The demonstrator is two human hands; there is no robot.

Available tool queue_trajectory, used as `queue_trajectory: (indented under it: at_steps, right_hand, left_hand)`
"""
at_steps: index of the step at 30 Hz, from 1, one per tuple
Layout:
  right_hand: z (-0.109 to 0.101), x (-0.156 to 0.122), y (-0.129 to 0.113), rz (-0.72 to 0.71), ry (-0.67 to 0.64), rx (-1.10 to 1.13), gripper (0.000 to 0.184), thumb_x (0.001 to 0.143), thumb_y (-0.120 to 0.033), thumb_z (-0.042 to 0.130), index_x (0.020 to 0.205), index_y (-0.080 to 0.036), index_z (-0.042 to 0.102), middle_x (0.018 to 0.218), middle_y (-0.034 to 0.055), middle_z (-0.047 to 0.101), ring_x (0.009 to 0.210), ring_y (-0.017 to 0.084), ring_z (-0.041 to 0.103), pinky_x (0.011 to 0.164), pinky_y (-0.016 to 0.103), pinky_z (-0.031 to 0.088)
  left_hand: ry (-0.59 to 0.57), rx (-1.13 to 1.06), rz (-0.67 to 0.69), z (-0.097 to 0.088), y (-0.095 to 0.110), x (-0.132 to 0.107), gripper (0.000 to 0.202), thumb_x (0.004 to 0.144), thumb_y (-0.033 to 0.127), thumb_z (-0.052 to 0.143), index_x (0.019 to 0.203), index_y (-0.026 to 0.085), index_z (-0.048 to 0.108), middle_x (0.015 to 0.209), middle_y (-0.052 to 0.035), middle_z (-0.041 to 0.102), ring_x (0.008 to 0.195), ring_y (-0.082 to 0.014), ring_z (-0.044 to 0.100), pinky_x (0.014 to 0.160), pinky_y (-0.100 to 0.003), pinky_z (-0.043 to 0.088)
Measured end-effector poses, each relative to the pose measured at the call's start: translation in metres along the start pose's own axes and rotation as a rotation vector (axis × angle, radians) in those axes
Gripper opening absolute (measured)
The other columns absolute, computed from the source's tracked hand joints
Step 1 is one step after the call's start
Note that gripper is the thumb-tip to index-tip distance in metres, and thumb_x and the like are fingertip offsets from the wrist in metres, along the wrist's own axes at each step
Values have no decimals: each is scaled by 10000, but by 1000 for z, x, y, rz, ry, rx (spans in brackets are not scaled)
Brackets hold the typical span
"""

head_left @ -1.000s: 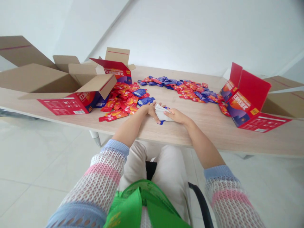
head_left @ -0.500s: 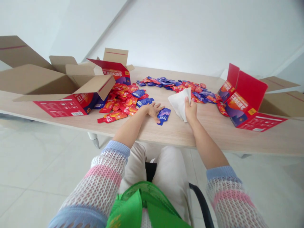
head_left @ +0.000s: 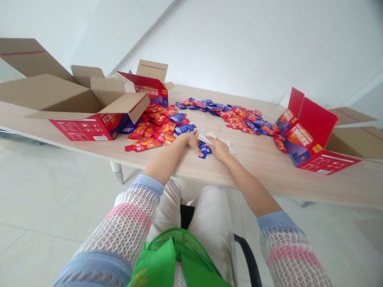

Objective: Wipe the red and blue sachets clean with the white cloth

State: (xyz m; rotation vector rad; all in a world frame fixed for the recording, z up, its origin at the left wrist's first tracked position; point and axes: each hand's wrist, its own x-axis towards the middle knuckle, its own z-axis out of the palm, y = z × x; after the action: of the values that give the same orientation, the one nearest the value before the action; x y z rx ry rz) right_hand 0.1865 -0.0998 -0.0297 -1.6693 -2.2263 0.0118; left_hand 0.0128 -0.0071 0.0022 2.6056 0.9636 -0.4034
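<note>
Three open cartons [head_left: 79, 129], sachets [head_left: 167, 127] outside

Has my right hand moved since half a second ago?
Yes: the right hand has moved left, away from the right box, toward the blue sachet.

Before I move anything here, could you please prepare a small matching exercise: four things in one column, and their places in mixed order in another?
Things
1. White cloth
2. Single blue packet
3. Long row of packets
4. Black armrest

Places
A. Beside the person's right leg
B. Between the left hand and the right hand, with white lettering showing
C. Across the far part of the table, running toward the open box on the right
D. Pressed under the right hand, partly sticking out around it

Right pairs: 1-D, 2-B, 3-C, 4-A
</note>
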Motion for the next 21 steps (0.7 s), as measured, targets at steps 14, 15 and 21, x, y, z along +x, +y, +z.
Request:
queue_trajectory:
  at_steps: [14, 15, 21]
  right_hand:
    - [-22, 3, 12, -233, -218, 33, 505, 951, -423, 379, 1421, -243, 420, 1418, 38, 459, 1295, 235, 440, 1051, 353, 354]
    - [-23, 3, 12, -239, -222, 43, 502, 950, -429, 378, 1415, -246, 430, 1415, 38, 464, 1285, 237, 452, 1044, 351, 360]
    - [-31, 2, 17, -193, -275, 210, 456, 929, -491, 399, 1283, -273, 587, 1272, 20, 606, 1120, 249, 584, 943, 349, 436]
  left_hand:
    - [17, 2, -71, 0, 3, -7, 1384, 367, 696, 742, 1510, 336, 50, 1581, 0, 4, 1414, -353, -102, 1129, -523, -41]
    - [16, -7, -80, 0, 3, -7, 1397, 360, 696, 743, 1511, 331, 41, 1581, -1, 1, 1414, -355, -98, 1131, -522, -35]
    - [-2, -8, -44, -5, 5, -8, 1418, 351, 659, 769, 1506, 350, 8, 1579, 22, -26, 1409, -361, -110, 1133, -527, -31]
